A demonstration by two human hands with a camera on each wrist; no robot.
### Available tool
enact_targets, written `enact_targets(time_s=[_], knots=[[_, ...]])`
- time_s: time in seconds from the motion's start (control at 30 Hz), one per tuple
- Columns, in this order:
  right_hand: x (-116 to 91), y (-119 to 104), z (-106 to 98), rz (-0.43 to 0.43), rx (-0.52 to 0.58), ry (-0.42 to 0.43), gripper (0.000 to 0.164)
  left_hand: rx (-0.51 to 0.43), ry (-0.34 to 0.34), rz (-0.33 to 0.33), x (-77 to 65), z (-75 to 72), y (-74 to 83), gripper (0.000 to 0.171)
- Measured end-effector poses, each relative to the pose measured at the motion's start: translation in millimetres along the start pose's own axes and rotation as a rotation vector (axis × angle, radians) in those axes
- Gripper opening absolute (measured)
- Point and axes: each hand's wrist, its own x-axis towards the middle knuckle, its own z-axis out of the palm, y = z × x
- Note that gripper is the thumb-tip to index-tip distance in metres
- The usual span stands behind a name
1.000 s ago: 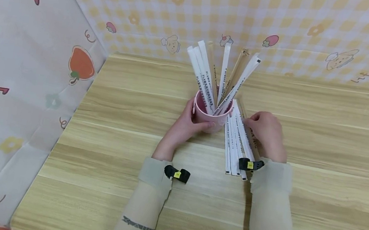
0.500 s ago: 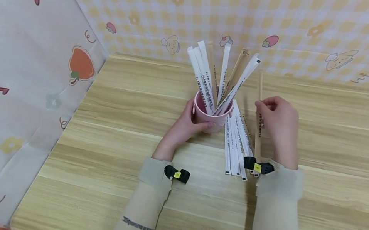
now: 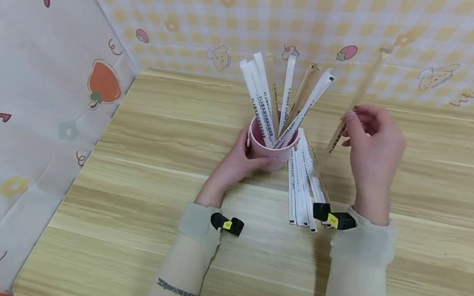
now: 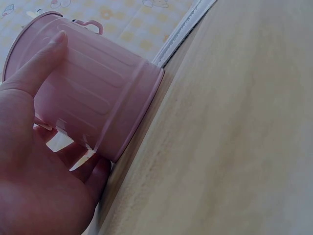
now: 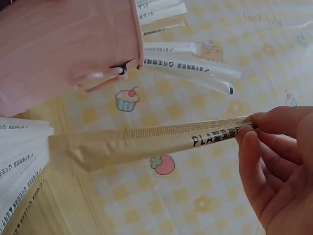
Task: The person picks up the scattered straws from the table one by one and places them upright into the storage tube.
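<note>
A pink bucket (image 3: 269,153) with small side handles stands upright on the table, holding several paper-wrapped straws (image 3: 286,94), white and brown. My left hand (image 3: 237,163) grips its near left side, the thumb (image 4: 51,54) lying along the ribbed wall in the left wrist view. My right hand (image 3: 375,156) pinches a brown paper-wrapped straw (image 5: 161,142) near its middle, between thumb and fingertips. This straw is tilted in the air to the right of the bucket, its lower end above the loose wrapped straws (image 3: 300,191) fanned out on the table.
The wooden table (image 3: 145,196) reaches back to a checked cloth backdrop (image 3: 236,13). A white patterned cloth (image 3: 44,107) hangs along the left side. Black bands with cameras (image 3: 227,223) sit on both wrists.
My right hand has lifted a brown wrapped straw from the loose pile, moving up and to the right, and the straw has tilted. My left hand stays on the bucket.
</note>
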Motion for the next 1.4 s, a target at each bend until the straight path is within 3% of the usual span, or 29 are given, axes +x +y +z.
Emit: enact_targets(time_s=[0.23, 0.87, 1.13, 1.33, 1.4], knots=[[-2.4, -7.2, -0.4, -0.097, 0.136, 0.101, 0.021, 0.004, 0.0, -0.002, 0.0, -0.4, 0.2, 0.09], [-9.2, -22.2, -0.3, -0.151, 0.329, 0.154, 0.014, -0.008, -0.001, 0.009, -0.2, -0.4, 1.3, 0.091], [-15.4, -33.6, -0.4, -0.199, 0.474, 0.2, 0.014, -0.019, -0.006, 0.009, 0.0, -0.7, 0.1, 0.091], [-20.7, -41.0, -0.6, -0.342, 0.446, 0.215, 0.01, -0.002, -0.001, 0.006, 0.5, -0.9, -0.7, 0.091], [-22.3, -43.0, 0.2, -0.351, 0.436, 0.208, 0.01, 0.004, 0.0, 0.002, 0.3, -0.7, -0.6, 0.09]])
